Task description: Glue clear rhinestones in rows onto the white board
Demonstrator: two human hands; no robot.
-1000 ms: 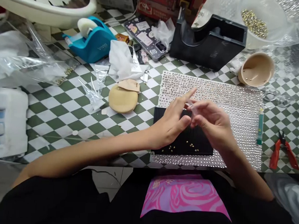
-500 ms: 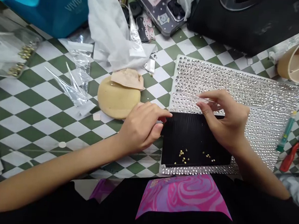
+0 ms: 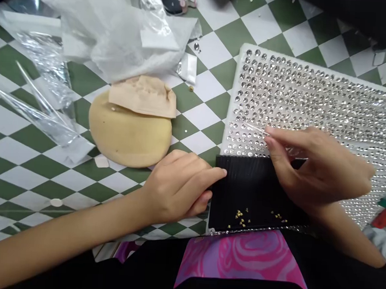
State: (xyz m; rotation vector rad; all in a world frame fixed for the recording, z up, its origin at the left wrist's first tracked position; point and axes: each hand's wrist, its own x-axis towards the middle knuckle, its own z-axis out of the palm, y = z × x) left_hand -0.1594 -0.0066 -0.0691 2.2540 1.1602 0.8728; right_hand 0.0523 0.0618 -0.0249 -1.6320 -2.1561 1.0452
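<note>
My right hand (image 3: pixel 321 164) pinches a thin, pale pointed stick (image 3: pixel 257 129) between thumb and index finger. Its tip is over the left part of a white board with rows of silver rhinestones (image 3: pixel 280 93). My left hand (image 3: pixel 181 187) has its fingers curled and its index fingertip on the upper left corner of a ridged black tray (image 3: pixel 258 186); its thumb is by the tray's left edge. The tray lies on the board's lower part. Several small gold studs (image 3: pixel 241 217) are scattered along the tray's near side.
Left of the board lie a yellow oval pad (image 3: pixel 128 137) and a folded beige piece (image 3: pixel 143 96). Behind them are white tissue (image 3: pixel 98 31) and clear plastic cones (image 3: pixel 46 111). A pink and purple swirled sheet (image 3: pixel 245 259) is at the near edge. The tablecloth (image 3: pixel 214 46) is green and white checked.
My view has moved closer to the board. The right hand has turned flatter, still pinching the stick over the rhinestones. The left index fingertip stays at the tray's corner.
</note>
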